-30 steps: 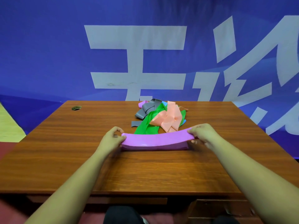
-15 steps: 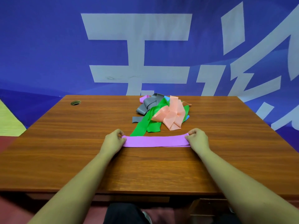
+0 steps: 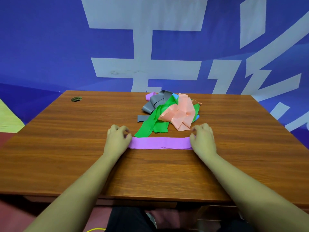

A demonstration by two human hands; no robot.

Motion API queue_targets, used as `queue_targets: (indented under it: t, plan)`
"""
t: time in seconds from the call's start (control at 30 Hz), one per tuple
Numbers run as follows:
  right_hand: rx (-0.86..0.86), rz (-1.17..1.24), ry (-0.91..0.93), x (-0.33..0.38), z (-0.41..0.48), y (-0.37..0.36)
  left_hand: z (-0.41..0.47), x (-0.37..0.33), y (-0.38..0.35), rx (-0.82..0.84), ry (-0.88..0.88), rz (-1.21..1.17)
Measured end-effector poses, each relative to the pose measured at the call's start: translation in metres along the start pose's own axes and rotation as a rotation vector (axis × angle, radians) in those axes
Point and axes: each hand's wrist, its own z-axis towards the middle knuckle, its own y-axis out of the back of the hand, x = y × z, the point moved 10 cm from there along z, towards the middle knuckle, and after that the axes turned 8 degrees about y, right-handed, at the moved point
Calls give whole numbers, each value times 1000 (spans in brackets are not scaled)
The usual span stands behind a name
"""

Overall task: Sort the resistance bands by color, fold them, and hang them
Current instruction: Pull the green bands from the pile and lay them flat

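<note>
Listener: Where is the band being folded, and how does it lie?

Describer: A flat, stretchy purple resistance band point(image 3: 160, 143) lies on the brown wood-grain desk point(image 3: 66, 148), straight ahead of the person. Its long axis runs left to right, parallel to the desk's near edge.

Listener: And the hands?

Describer: There is one at each end, and they are equally near. The left hand point(image 3: 117, 139) is on the left end and the right hand point(image 3: 203, 139) is on the right end. Both are palm down with fingers curled, and thumb and fingertips appear to pinch the band's ends. The forearms reach in from the bottom corners, held apart by the band's length.

Listener: What does the next fold turn on?

Describer: Probably on carrying one end sideways to meet the other. Neither hand has the advantage.

Listener: Is there anything beyond it?

Describer: Just behind is a loose tangle made up of a crumpled green band point(image 3: 150, 126), a peach band point(image 3: 180, 116) and a grey band point(image 3: 155, 102). The green one's near tip almost touches the purple resistance band. No hanger is visible.
</note>
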Motion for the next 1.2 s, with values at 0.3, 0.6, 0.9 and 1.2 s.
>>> queue_targets:
  t: [0.3, 0.6, 0.9, 1.2]
  plan:
    - [351, 117, 319, 122, 47, -68, 50, -16, -41, 227, 132, 152]
    - [186, -336, 623, 149, 88, -102, 74, -9, -73, 328, 31, 148]
    - [-2, -178, 697, 160, 98, -69, 70, -20, -70, 280, 16, 78]
    - [-124, 256, 418, 172, 128, 48, 66, -89, 52, 152, -35, -767]
